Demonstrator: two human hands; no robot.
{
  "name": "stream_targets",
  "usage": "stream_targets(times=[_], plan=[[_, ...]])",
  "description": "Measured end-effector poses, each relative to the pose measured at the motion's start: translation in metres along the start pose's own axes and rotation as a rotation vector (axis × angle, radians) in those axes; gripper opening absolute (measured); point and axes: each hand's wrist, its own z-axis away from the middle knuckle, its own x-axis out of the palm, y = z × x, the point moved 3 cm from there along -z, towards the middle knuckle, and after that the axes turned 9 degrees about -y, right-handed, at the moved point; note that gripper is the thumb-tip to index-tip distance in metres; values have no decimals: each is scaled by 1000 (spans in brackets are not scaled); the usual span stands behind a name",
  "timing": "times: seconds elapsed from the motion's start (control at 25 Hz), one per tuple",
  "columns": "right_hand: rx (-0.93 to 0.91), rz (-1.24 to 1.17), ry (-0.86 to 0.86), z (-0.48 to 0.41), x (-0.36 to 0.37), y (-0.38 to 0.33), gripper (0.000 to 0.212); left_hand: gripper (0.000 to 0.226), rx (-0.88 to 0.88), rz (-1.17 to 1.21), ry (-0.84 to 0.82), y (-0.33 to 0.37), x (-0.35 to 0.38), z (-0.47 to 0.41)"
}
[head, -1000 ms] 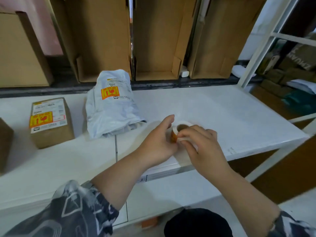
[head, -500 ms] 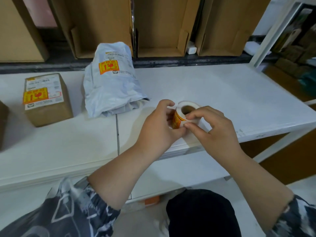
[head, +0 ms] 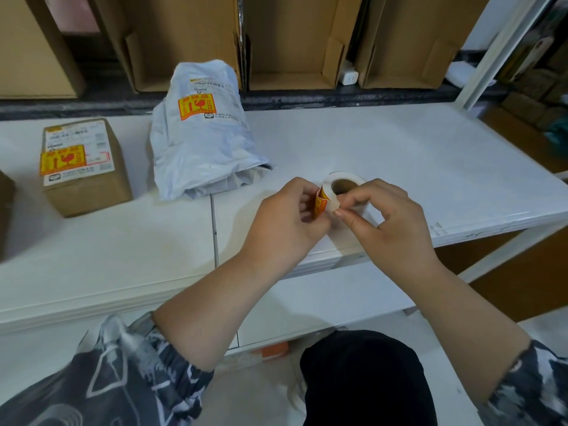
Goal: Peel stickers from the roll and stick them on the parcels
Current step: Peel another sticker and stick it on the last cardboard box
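White table (head: 399,155): sticker roll (head: 330,192) (orange-printed) between both hands.

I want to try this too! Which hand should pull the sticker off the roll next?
Probably the left hand: its fingers already pinch the orange sticker curling off the roll. The right hand pinches the roll's white side, so it can steady it.

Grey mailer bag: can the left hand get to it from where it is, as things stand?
Probably yes. The left hand is busy pinching a sticker at the roll, but only bare white table lies between it and the grey mailer bag, just up and left. It must free its grip first.
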Motion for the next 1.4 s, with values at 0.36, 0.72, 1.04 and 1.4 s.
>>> stream_targets(times=[0.36, 0.72, 1.04, 1.4], plan=[[-7, -33, -19, 1, -2, 0, 9, 24, 15, -62, 41, 13, 0, 9], [-38, -46, 8, 0, 0, 4, 12, 16, 40, -197, 69, 14, 0, 11], [-45, -32, -15, -1, -2, 6, 9, 13, 16, -233, 81, 13, -3, 10], [-23, -32, -29, 1, -7, 1, 8, 12, -132, -218, 176, 10, -17, 6]])
